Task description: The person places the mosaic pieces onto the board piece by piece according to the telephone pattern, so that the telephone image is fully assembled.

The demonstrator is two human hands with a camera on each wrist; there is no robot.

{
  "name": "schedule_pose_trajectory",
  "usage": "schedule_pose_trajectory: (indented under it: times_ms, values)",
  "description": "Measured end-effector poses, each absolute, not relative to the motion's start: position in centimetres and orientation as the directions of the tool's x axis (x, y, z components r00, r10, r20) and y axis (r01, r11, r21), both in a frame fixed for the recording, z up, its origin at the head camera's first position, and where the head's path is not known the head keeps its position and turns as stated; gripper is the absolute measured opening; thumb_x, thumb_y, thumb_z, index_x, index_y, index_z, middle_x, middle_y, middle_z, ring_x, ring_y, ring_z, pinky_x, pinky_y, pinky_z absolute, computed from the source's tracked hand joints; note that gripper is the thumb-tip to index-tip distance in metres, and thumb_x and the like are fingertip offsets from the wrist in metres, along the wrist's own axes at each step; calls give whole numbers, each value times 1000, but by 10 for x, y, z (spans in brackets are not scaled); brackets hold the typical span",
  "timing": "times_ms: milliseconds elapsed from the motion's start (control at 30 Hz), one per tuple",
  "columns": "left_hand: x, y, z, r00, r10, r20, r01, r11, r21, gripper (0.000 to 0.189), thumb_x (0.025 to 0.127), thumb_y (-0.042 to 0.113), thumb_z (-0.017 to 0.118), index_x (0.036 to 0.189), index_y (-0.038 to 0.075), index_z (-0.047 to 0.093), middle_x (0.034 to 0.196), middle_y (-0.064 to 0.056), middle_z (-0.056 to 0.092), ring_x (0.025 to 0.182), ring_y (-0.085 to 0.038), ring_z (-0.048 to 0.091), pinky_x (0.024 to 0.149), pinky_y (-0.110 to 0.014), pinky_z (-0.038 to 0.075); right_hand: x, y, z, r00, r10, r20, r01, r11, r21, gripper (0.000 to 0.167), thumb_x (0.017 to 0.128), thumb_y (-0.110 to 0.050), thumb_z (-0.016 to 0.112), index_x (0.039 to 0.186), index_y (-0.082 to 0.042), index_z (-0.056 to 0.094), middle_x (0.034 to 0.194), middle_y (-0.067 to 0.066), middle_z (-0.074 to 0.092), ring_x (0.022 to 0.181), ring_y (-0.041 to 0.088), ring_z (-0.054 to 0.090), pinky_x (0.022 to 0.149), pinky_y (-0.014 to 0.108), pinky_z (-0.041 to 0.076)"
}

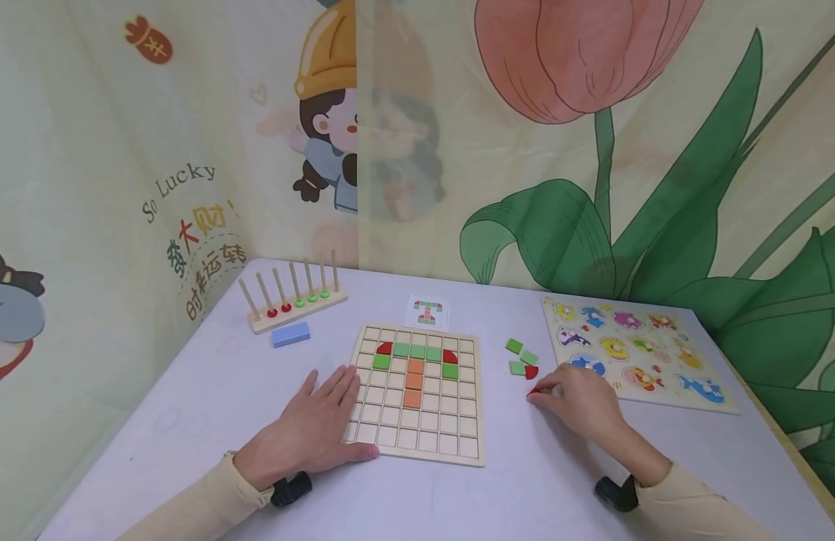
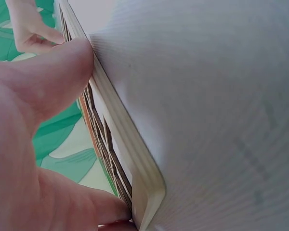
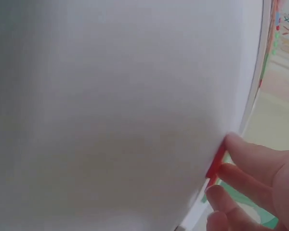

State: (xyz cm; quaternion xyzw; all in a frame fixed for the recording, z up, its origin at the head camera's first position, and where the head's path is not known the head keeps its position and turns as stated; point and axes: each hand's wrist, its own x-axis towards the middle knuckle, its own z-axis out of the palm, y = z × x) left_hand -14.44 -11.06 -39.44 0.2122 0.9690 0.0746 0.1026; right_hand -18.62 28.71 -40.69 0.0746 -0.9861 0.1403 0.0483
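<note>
Red piece (image 3: 216, 161) at the right hand's (image 1: 582, 398) fingertips, 9 o'clock from its knuckles; mostly covered and near edge-on in the wrist view, so its long axis can't be told. Right hand, the nearer, pinches it between thumb and fingers, back of hand up, forearm toward 4 o'clock. Grid board (image 1: 431, 415) at 9 o'clock from that hand, apart. Loose green tiles (image 1: 529, 358) near the fingertips, toward 12. Left hand (image 1: 309, 428) rests on the board's 8 o'clock edge, fingers extended, thumb spread.
</note>
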Motion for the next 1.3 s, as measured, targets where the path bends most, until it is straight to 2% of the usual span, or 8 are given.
schedule_pose_trajectory:
  times_ms: [167,300,433,600,800,933,1167,1300]
  values:
    - [-144,-110,-395,-889,426,-166,395,899,189,111,86,72,64,155,-8,34,167,-24,28,157,-39,27,124,-67,17,-185,282,-406,-983,-161,89,-180,945,-274,17,82,-20,87,97,-14,84,92,3,75,74,13,56,57,23,41]
    - [-144,-110,-395,-891,422,-168,391,901,189,111,86,72,65,155,-8,34,167,-24,28,157,-39,26,124,-67,17,-184,283,-405,-982,-178,58,-187,939,-289,22,82,-14,86,104,-14,83,98,5,76,78,15,58,60,24,45]
    - [-145,-109,-395,-890,421,-175,390,902,184,111,86,73,64,156,-8,33,167,-24,28,157,-39,26,124,-67,17,-181,287,-402,-990,-133,35,-137,941,-309,27,84,-17,84,110,-12,81,105,10,75,84,19,62,61,24,48]
    - [-145,-110,-395,-891,417,-179,389,905,174,112,86,74,63,156,-7,33,167,-23,28,157,-38,26,124,-67,17,-179,288,-400,-998,-62,22,-66,945,-320,31,84,-27,84,108,-7,81,93,7,75,74,17,56,55,26,43]
    - [-145,-110,-396,-892,419,-172,393,905,165,112,86,74,64,156,-8,34,167,-24,29,157,-38,27,124,-67,18,-180,280,-406,-998,-60,20,-63,958,-278,34,79,-34,89,98,-6,83,78,2,75,69,14,55,58,25,42]
    - [-145,-110,-396,-891,422,-168,396,903,167,111,86,74,64,155,-8,34,167,-24,29,157,-38,27,123,-67,19,-183,273,-407,-996,-78,46,-88,961,-262,32,78,-32,90,98,-7,83,78,2,73,68,14,53,56,25,39]
    - [-145,-110,-396,-891,425,-162,399,901,169,111,86,74,64,155,-8,35,167,-24,30,157,-38,28,123,-67,19,-186,267,-406,-992,-114,48,-123,951,-285,27,82,-15,85,107,-6,81,84,7,71,67,15,51,52,23,43]
    - [-145,-110,-396,-892,424,-159,398,901,172,111,86,74,64,155,-8,35,166,-24,30,157,-38,28,123,-67,19,-189,263,-406,-991,-125,45,-132,947,-294,28,83,-16,85,109,-6,81,83,6,68,68,15,51,53,24,42]
